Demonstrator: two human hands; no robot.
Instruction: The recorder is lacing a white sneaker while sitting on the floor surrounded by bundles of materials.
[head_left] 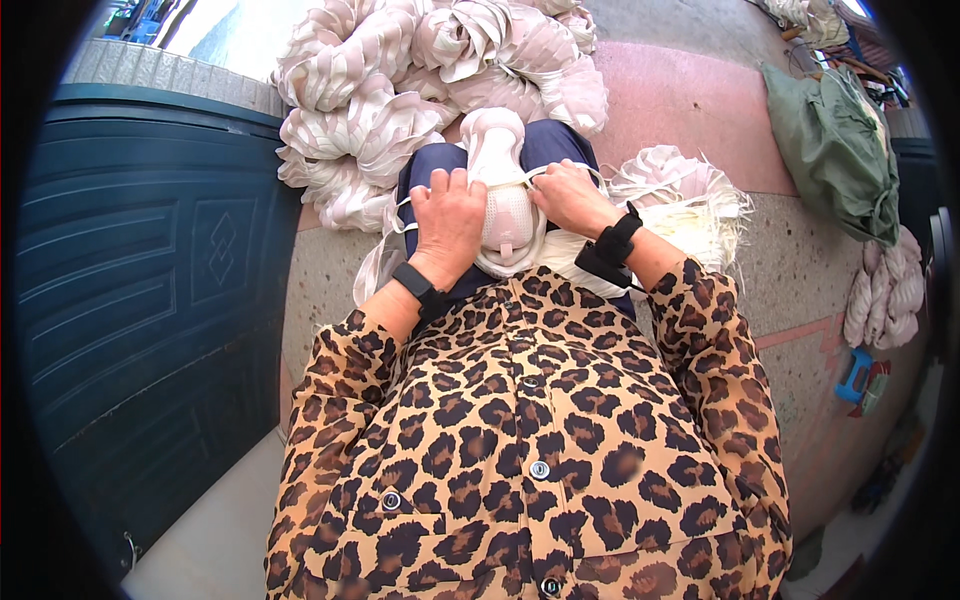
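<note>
Pale pink-white shoe uppers point(507, 218), lengthwise on lap point(558, 143); white strip point(518, 183) across.

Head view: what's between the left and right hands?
Head view shows what looks like a pink-and-white mesh shoe upper between the left hand and right hand, with a thin pale cord seemingly crossing it.

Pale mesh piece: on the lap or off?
On it: the mesh piece lies between the dark trouser legs, left hand and right hand on either side.
</note>
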